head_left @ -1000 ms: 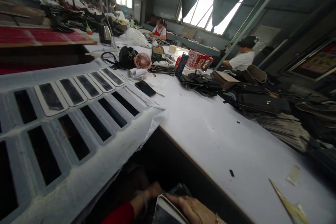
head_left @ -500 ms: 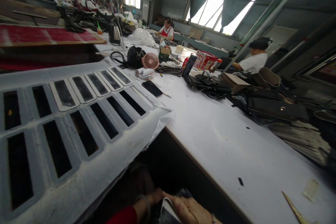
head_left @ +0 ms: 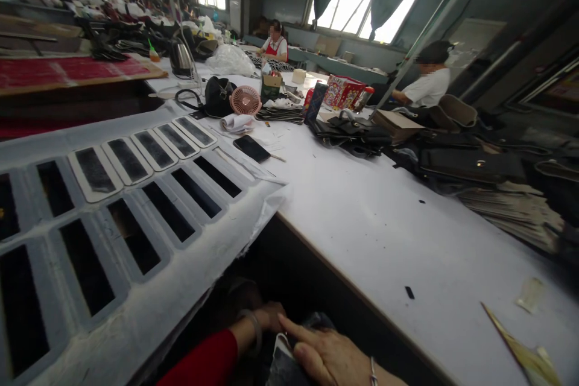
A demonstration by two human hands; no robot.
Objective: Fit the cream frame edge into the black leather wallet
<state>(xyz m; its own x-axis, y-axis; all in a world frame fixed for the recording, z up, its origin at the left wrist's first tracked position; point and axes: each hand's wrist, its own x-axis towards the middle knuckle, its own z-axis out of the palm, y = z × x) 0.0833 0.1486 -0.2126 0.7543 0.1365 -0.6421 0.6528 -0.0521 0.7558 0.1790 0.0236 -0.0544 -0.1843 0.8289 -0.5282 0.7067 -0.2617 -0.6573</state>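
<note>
Right hand [head_left: 332,359] flat, fingers extended, pressed on dark piece [head_left: 284,368] below table edge [head_left: 344,289]. Left hand [head_left: 269,316] beside it, grip unclear. Two seated workers beyond; one phone [head_left: 251,148], one pink fan [head_left: 245,100].

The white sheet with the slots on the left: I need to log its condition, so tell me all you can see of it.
The white sheet looks like thin foam or fabric with a fuzzy, frayed near edge. Two rows of long rectangular slots are cut through it and show dark beneath. In the far row, several slots have separate white frame pieces lying on them. It lies flat, its right corner overlapping the white table. No hand touches it.
</note>
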